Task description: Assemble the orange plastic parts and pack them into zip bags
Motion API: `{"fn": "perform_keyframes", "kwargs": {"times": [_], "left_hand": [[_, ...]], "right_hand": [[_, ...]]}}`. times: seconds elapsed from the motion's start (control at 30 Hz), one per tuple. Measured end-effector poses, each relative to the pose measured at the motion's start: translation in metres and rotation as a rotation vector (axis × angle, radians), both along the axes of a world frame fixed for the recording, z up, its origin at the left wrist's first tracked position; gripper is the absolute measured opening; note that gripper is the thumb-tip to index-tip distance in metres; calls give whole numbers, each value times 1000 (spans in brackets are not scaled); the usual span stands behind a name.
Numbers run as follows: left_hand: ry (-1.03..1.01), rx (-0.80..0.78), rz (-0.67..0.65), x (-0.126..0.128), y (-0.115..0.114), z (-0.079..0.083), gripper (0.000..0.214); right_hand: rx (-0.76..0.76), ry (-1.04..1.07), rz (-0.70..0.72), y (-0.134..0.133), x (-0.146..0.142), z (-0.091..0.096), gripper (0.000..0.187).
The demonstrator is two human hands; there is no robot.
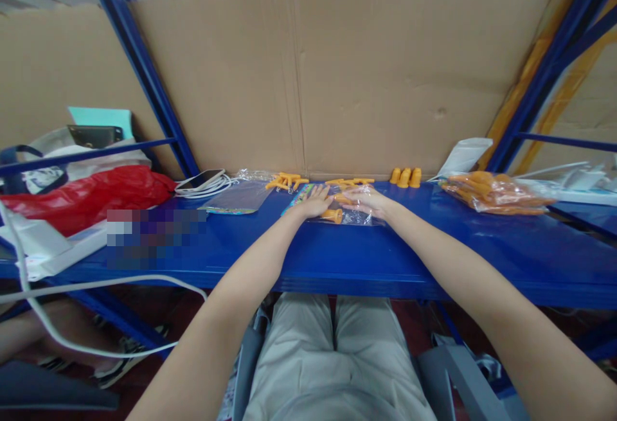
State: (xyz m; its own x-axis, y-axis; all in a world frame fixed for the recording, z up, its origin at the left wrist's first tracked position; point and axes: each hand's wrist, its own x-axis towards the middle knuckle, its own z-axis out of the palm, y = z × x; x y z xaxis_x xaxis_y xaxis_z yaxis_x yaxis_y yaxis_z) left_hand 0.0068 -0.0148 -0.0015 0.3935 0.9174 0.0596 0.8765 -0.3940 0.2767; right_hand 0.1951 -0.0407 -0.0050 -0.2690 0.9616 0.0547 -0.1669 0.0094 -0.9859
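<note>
Both my arms reach forward over a blue metal shelf (434, 260). My left hand (315, 201) lies on the left end of a clear plastic bag (354, 216) with a printed card, fingers curled over its edge. My right hand (369, 200) rests on top of the same bag, fingers bent and pressing the film. An orange plastic piece (332, 215) sits inside the bag between my hands. More small orange pieces (348, 182) lie just behind the bag.
Loose orange pieces (285, 181) and three upright orange cones (405, 177) stand near the cardboard back wall (337, 74). A bag of orange parts (491, 193) lies right. A phone with white cable (201, 181), another clear bag (238, 197) and a red bag (87, 196) lie left.
</note>
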Motion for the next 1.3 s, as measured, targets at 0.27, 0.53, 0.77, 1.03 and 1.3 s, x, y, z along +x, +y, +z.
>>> {"fn": "perform_keyframes", "kwargs": {"times": [0.27, 0.53, 0.77, 1.03, 1.3], "left_hand": [[-528, 120, 230, -8, 26, 5, 50], [-492, 80, 343, -20, 34, 2, 38], [-444, 74, 312, -23, 35, -3, 32], [-325, 109, 348, -23, 24, 7, 30], [-351, 128, 315, -24, 19, 4, 35]], "right_hand": [[30, -270, -176, -5, -5, 5, 12], [110, -466, -162, -3, -5, 1, 26], [144, -421, -122, -2, -10, -1, 23], [147, -308, -64, 3, -6, -6, 31], [153, -346, -56, 2, -9, -4, 19]]}}
